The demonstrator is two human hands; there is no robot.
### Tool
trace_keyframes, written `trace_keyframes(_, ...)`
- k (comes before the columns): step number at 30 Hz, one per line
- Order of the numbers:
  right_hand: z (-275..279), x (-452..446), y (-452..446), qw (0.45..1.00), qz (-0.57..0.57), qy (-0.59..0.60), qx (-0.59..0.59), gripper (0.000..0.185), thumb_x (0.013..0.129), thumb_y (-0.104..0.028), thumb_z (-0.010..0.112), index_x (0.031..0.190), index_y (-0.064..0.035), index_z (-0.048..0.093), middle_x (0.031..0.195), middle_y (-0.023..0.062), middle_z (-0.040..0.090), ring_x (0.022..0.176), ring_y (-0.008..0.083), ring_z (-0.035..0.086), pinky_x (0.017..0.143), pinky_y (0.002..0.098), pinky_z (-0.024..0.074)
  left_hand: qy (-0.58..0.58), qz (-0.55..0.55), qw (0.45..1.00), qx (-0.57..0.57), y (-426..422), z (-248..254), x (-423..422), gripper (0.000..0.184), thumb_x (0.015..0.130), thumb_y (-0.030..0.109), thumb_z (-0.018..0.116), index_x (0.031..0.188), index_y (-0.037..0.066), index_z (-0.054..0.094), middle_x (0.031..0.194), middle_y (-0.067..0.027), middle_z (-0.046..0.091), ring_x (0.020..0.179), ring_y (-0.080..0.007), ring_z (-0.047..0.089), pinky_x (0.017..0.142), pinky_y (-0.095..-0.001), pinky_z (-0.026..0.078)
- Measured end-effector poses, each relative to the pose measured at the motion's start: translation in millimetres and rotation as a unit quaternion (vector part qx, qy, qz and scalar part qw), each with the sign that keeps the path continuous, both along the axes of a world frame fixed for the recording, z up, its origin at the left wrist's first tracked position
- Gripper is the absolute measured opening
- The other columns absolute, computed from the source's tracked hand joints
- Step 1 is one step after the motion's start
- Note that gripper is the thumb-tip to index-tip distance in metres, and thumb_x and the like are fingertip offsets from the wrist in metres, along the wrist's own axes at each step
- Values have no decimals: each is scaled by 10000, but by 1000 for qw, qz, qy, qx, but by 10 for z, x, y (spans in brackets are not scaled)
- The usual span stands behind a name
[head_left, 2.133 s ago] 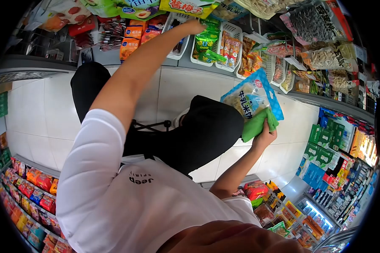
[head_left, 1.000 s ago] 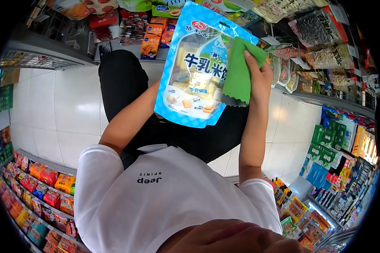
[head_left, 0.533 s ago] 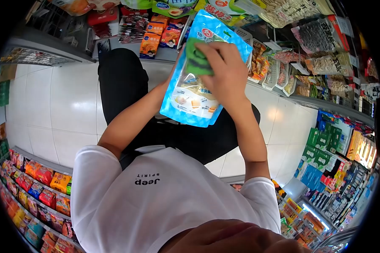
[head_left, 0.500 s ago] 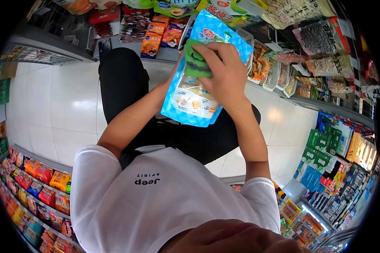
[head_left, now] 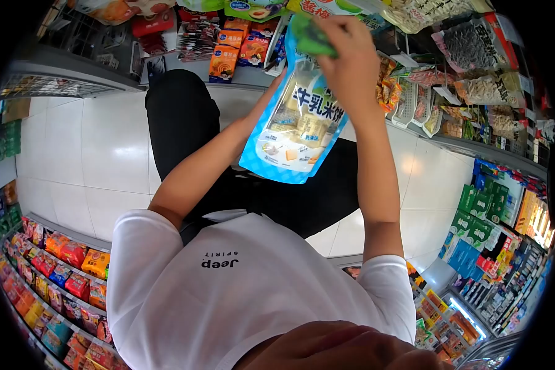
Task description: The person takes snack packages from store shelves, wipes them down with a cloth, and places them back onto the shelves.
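Note:
A blue and white pouch of rice crackers (head_left: 288,152), with a clear window showing wrapped pieces, is held up tilted in front of my knees. My left hand (head_left: 274,92) grips it from the left side; most of its fingers are hidden behind the pouch. In my right hand (head_left: 353,65) is a bunched green cloth (head_left: 312,36), which the closed fingers press against the upper part of the pouch. The right hand and cloth are slightly blurred.
Ahead, a shelf holds orange snack packets (head_left: 223,60), white plastic baskets (head_left: 406,105) and hanging bags of dried goods (head_left: 490,89). A metal shelf edge (head_left: 74,77) stands at left. More packets (head_left: 61,250) line shelves behind left. Green cartons (head_left: 475,206) stand at right.
My right hand has moved the green cloth up and slightly right, toward the pouch's top, uncovering the window and printed name. My left hand still holds the pouch.

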State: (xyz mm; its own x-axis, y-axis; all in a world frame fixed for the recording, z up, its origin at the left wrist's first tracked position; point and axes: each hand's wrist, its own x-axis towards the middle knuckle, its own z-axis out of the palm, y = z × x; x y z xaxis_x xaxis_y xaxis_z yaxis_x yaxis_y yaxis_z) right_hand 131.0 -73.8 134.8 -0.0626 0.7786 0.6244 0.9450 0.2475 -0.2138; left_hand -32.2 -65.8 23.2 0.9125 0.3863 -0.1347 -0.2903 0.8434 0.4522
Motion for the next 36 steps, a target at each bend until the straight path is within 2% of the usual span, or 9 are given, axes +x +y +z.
trace_keyframes(3,-51,138,-11,998,-35,47,-3,528,707,-34,776,1218,-154,717,1129,76,648,1033,304,633,846,382,532,-68,-6,997,-39,9,-127,47,677,1068,590,336,1569,135,324,1441,-155,551,1256,-262,624,1038,-426,549)
trace_keyframes(8,145,-205,-220,993,59,63,-77,495,709,-39,773,1189,-151,728,1128,73,649,1029,299,633,849,386,530,-4,-20,999,-39,-36,20,48,698,1056,606,325,1593,162,266,1535,-189,435,1342,-355,542,1090,-560,490)
trace_keyframes(11,-64,130,-79,1000,-12,15,21,538,671,-54,788,1184,-209,735,1088,17,636,990,249,627,780,386,542,-55,43,997,22,26,-137,74,635,1076,540,371,1536,102,358,1403,-156,571,1185,-254,667,944,-417,608)
trace_keyframes(12,-60,177,-67,999,-40,13,31,543,676,-51,781,1190,-218,732,1087,14,635,994,258,620,782,392,543,-31,90,995,-1,8,-50,124,652,1064,565,381,1510,90,385,1371,-153,591,1143,-255,686,904,-417,628)
trace_keyframes(19,43,76,-265,997,57,16,-57,580,650,-42,771,1190,-252,733,1082,3,642,1005,253,622,753,389,552,-94,51,990,-95,106,-107,19,734,1029,646,374,1522,103,401,1384,-173,589,1182,-293,663,944,-470,597)
trace_keyframes(23,-58,362,-210,999,-26,21,2,568,658,-32,763,1181,-251,741,1074,6,641,991,258,622,756,391,553,-131,17,985,-111,125,-212,3,755,1029,663,331,1536,107,390,1428,-181,558,1238,-300,629,980,-490,572)
trace_keyframes(27,103,72,-333,991,94,56,-82,552,676,-22,757,1178,-253,748,1081,15,647,1007,262,617,788,387,551,-111,24,989,-93,168,-227,33,751,1032,660,325,1538,108,386,1430,-178,555,1243,-296,626,984,-488,570)
trace_keyframes(32,-119,468,-225,996,-87,35,6,545,674,-39,773,1184,-230,749,1069,24,647,988,255,619,821,385,548,-105,25,990,-87,173,-239,39,747,1036,656,318,1540,109,380,1433,-175,551,1249,-292,622,988,-486,568)
trace_keyframes(36,71,196,-334,990,82,78,-81,551,673,-60,792,1197,-224,746,1097,27,658,1022,271,621,841,394,545,-99,25,992,-78,194,-208,31,743,1039,652,313,1542,109,376,1435,-173,549,1253,-288,619,992,-485,566)
